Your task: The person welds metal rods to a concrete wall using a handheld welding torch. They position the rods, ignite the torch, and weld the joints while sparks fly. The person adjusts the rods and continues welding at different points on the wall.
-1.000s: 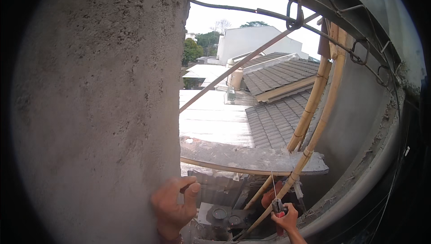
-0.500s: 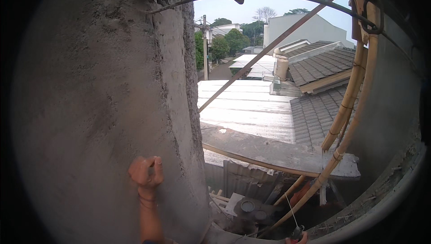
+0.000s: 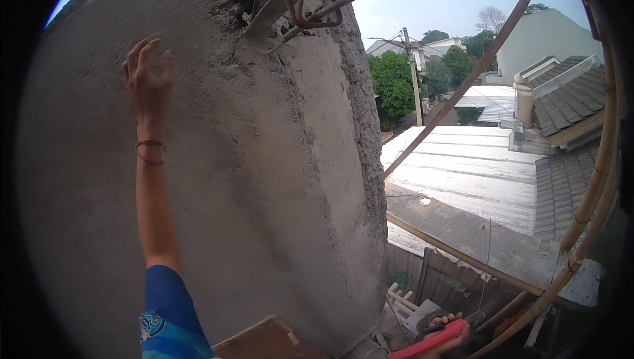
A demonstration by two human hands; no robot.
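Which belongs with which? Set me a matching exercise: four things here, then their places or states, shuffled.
1. Left grip
2. Red-handled hand tool
3. Thin dark wristbands
4. Grey tiled roof

A. Around the left wrist
B. Right of the white ribbed metal roof
C. Open, raised before the rough grey wall
D. In the right grip

Pairs: 1-C, 2-D, 3-A, 4-B

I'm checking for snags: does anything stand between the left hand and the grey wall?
Nothing visible does: the left hand is up in front of the rough grey wall, though whether it touches can't be told. The right hand, at lower right, holds the red-handled tool.
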